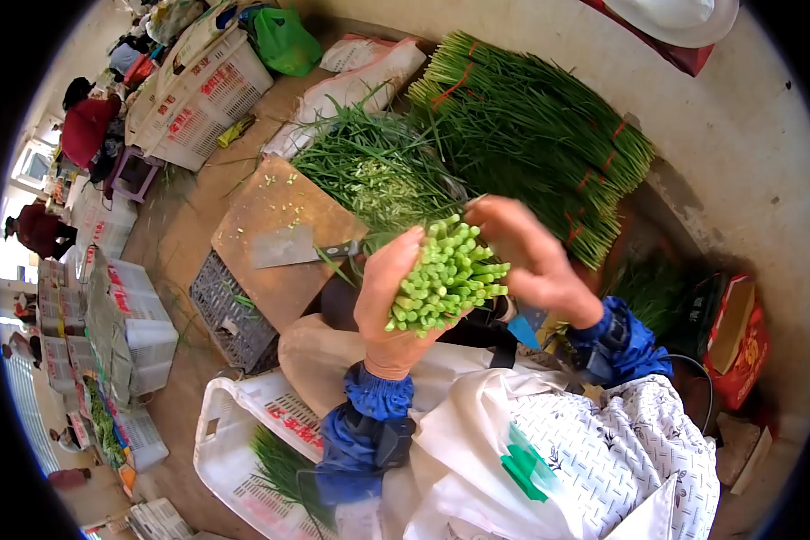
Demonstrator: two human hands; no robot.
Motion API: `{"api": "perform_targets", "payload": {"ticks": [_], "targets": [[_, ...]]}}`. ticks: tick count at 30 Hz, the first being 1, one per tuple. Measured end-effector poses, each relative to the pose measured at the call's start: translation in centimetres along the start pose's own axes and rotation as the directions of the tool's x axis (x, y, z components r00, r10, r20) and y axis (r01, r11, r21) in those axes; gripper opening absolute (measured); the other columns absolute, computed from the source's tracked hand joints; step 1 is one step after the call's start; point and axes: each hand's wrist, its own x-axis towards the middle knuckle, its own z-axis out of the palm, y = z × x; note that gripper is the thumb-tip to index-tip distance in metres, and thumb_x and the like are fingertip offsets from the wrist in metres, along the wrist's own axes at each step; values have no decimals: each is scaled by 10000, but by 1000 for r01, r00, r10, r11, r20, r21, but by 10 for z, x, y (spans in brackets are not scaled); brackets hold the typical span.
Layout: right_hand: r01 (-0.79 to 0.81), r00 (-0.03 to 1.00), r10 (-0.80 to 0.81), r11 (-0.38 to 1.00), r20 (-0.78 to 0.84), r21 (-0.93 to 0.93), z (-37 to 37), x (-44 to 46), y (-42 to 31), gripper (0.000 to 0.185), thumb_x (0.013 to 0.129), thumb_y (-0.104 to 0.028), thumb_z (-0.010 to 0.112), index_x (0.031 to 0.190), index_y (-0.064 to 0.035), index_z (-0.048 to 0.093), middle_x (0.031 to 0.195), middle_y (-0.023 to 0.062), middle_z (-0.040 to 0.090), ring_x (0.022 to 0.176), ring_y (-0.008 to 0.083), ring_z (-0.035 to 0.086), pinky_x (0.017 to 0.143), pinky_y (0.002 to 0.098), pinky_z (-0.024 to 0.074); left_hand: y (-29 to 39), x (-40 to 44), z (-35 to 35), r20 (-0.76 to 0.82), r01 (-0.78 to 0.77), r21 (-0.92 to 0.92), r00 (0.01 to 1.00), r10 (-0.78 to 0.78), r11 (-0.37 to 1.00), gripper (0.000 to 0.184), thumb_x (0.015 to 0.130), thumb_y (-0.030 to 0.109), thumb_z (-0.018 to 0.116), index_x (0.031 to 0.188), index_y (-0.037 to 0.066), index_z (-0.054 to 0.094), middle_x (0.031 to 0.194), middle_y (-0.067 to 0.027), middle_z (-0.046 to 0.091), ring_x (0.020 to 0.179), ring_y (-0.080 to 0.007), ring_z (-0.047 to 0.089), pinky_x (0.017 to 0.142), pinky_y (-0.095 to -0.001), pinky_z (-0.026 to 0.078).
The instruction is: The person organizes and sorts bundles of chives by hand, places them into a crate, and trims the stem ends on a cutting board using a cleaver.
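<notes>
My left hand (389,301) is wrapped round a thick bunch of green stems (448,279), their pale cut ends turned up toward me. Beside the bunch, on its right, my right hand (531,261) is slightly blurred, with thumb and fingers apart and nothing held between them. Beyond my hands a cleaver (283,247) lies flat on a worn wooden board (265,207), among a few chopped bits. Loose leaves and trimmed stem pieces form a heap (378,171) behind the board. Long green bundles (531,135) tied with orange bands are stacked farther back.
A white plastic crate (220,423) with greens inside stands at my lower left. A dark slotted crate (234,315) is under the board. Large white baskets (202,99) and several people are at the left. A red box (738,342) stands at the right by the wall.
</notes>
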Motion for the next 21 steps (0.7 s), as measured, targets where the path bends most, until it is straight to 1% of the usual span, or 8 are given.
{"api": "perform_targets", "payload": {"ticks": [1,3,5,7,10,14,18,21], "targets": [[117,987,-128,986,-98,-115,-7,2,-15,644,683,-12,515,1326,24,501,1384,226,428,1297,320,453,1094,444,351,0,1,3,26,-24,9,999,24,1000,818,632,142,919,1323,45,491,1310,-203,574,1176,-320,585,1014,-430,478],[309,944,-330,896,-14,-319,-22,3,-60,432,704,50,583,1131,10,627,1322,229,496,1223,361,504,1042,431,400,1,3,15,59,-41,-22,997,42,999,777,652,135,907,1307,50,498,1297,-215,581,1166,-330,596,998,-428,490],[415,904,-417,809,90,-416,-15,8,-66,332,694,70,632,1017,-5,655,1287,238,514,1187,407,522,1012,478,421,0,4,19,83,-50,-30,995,53,998,771,655,124,903,1309,55,500,1296,-219,580,1162,-339,599,985,-428,497],[384,920,-367,775,137,-502,-10,8,-60,262,729,22,678,986,-24,652,1291,254,520,1236,441,497,1040,526,393,0,4,20,103,-49,-30,993,52,998,773,652,117,903,1309,56,501,1298,-221,579,1162,-342,598,982,-425,499],[344,936,-325,760,137,-551,-8,15,-70,238,697,-20,718,918,-30,628,1262,227,537,1164,424,536,965,481,437,0,2,19,107,-39,-23,993,41,999,771,650,106,901,1309,55,504,1300,-221,579,1163,-346,597,981,-422,499],[422,907,-318,687,278,-592,-16,22,-74,210,697,-83,740,865,-41,622,1307,228,529,1197,425,526,952,494,434,-2,2,20,119,-23,-38,993,27,999,767,641,100,903,1303,53,518,1308,-194,583,1158,-333,601,978,-412,501],[476,872,-304,714,385,-513,-17,29,-68,148,780,-41,699,888,-13,602,1328,268,503,1240,468,497,1022,531,407,-1,0,20,141,47,-22,989,-43,999,771,630,116,914,1296,46,532,1316,-160,583,1157,-299,600,965,-390,506],[421,902,-342,832,263,-361,-5,29,-57,127,763,-2,671,854,3,583,1266,250,540,1155,412,551,963,460,443,-2,-1,18,147,86,-33,986,-81,996,797,617,127,924,1304,45,528,1315,-157,580,1168,-284,594,990,-380,494]]}}
